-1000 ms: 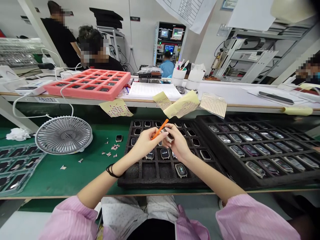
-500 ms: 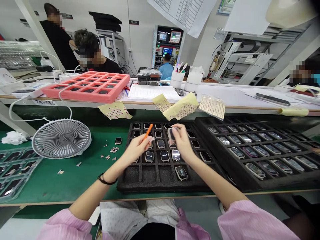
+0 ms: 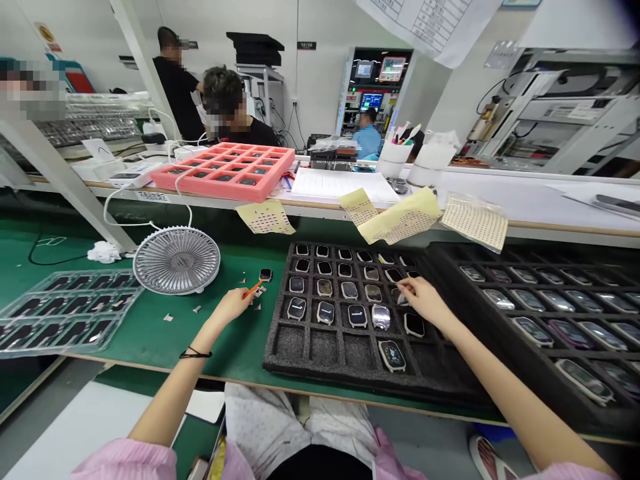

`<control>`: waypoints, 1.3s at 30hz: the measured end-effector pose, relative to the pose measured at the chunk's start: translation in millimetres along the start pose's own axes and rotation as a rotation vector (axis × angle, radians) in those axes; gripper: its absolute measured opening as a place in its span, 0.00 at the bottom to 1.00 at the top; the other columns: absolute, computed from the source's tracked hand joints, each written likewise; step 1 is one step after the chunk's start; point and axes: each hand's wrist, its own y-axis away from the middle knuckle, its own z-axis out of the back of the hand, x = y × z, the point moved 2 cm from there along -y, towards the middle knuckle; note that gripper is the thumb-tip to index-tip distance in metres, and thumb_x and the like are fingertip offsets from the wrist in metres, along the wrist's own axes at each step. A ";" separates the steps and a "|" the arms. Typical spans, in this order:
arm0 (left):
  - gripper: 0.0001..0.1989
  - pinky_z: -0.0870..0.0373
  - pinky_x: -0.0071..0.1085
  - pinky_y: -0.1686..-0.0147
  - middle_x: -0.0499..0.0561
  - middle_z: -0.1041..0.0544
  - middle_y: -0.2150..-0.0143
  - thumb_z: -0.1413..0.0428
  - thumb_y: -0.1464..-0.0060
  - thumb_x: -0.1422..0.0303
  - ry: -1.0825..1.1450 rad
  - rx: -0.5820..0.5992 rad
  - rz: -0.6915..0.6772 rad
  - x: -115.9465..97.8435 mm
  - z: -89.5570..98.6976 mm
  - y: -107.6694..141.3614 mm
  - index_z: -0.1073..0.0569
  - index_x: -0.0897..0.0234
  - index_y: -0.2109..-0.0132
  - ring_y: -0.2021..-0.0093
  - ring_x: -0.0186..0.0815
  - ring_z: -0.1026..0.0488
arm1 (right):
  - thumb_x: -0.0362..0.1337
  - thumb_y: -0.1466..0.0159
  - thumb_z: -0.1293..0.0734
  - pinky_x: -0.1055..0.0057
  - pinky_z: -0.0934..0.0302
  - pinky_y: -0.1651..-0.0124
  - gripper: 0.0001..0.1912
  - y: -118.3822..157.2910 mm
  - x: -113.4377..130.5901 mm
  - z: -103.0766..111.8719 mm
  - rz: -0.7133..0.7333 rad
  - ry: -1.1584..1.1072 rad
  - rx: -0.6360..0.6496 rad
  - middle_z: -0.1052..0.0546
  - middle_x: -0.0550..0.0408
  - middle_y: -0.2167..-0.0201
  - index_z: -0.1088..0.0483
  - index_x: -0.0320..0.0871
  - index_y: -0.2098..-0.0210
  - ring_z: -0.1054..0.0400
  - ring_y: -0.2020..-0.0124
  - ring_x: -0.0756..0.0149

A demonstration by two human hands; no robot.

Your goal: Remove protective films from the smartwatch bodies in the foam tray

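My left hand (image 3: 231,304) grips a slim orange tool (image 3: 253,289). Its tip reaches small pale paper-like scraps (image 3: 259,291) on the green mat, close to a loose smartwatch (image 3: 265,274). Over the right part of the black foam tray (image 3: 330,377), my right hand (image 3: 423,297) has its fingers closed on a smartwatch (image 3: 401,297) at a compartment. That watch is partly covered by the fingers. Rows of smartwatches fill the upper compartments, most with dark screens. One lit smartwatch (image 3: 392,355) lies in the front row.
A second foam tray of watches (image 3: 500,327) adjoins on the right. At left are a grey fan (image 3: 177,260) and a clear plastic tray (image 3: 103,338) of dark parts. The shelf above carries a pink foam tray (image 3: 265,190) and yellow sticker sheets (image 3: 400,217). Other people are beyond.
My left hand has moved left from over the foam tray to the scraps, with the orange tool. My right hand has lowered the raised watch to a compartment. The view has swung left.
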 end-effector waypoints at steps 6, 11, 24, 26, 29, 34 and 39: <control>0.19 0.50 0.25 0.76 0.51 0.31 0.76 0.57 0.44 0.52 0.009 -0.082 -0.036 -6.5 1.1 8.5 0.34 0.64 0.69 0.75 0.36 0.34 | 0.35 0.38 0.43 0.48 0.44 0.54 0.17 9.8 -22.8 20.3 -0.264 0.234 -0.023 0.30 0.27 0.62 0.35 0.28 0.55 0.34 0.57 0.41; 0.20 0.47 0.23 0.75 0.48 0.31 0.76 0.56 0.45 0.51 0.221 -0.086 -0.171 -40.6 8.2 29.1 0.32 0.63 0.65 0.75 0.33 0.35 | 0.36 0.41 0.38 0.59 0.40 0.56 0.14 9.2 -36.3 14.4 -0.272 0.038 0.012 0.27 0.41 0.67 0.34 0.35 0.57 0.31 0.64 0.54; 0.19 0.53 0.21 0.79 0.41 0.45 0.79 0.54 0.42 0.52 0.848 0.513 -0.498 -157.5 -50.2 121.1 0.32 0.66 0.65 0.79 0.23 0.49 | 0.43 0.43 0.33 0.77 0.48 0.80 0.14 85.9 133.4 3.0 -0.152 -1.495 0.195 0.36 0.62 0.80 0.37 0.45 0.60 0.42 0.83 0.74; 0.20 0.54 0.21 0.79 0.41 0.45 0.79 0.54 0.42 0.52 0.867 0.510 -0.485 -163.3 -57.3 124.4 0.33 0.66 0.66 0.80 0.23 0.50 | 0.41 0.42 0.33 0.78 0.50 0.83 0.11 93.1 152.3 -4.5 -0.181 -1.624 0.226 0.36 0.63 0.81 0.38 0.45 0.62 0.44 0.85 0.76; 0.21 0.54 0.22 0.79 0.43 0.43 0.78 0.54 0.41 0.52 0.843 0.452 -0.495 -165.3 -58.2 126.1 0.32 0.67 0.68 0.79 0.24 0.50 | 0.41 0.40 0.34 0.79 0.51 0.86 0.10 96.4 162.9 -9.0 -0.195 -1.708 0.227 0.38 0.65 0.81 0.40 0.45 0.66 0.47 0.88 0.78; 0.20 0.52 0.22 0.78 0.44 0.41 0.77 0.55 0.40 0.55 0.821 0.437 -0.532 -166.3 -53.0 129.7 0.31 0.67 0.69 0.77 0.23 0.48 | 0.43 0.40 0.33 0.78 0.44 0.85 0.13 96.9 163.8 -8.4 -0.196 -1.715 0.189 0.41 0.67 0.84 0.42 0.45 0.69 0.46 0.89 0.77; 0.20 0.55 0.22 0.78 0.42 0.44 0.79 0.55 0.40 0.56 0.830 0.450 -0.528 -167.6 -55.0 129.4 0.31 0.67 0.68 0.78 0.23 0.51 | 0.43 0.40 0.33 0.76 0.41 0.84 0.13 97.7 161.0 -9.1 -0.189 -1.679 0.160 0.40 0.68 0.83 0.42 0.45 0.68 0.45 0.89 0.77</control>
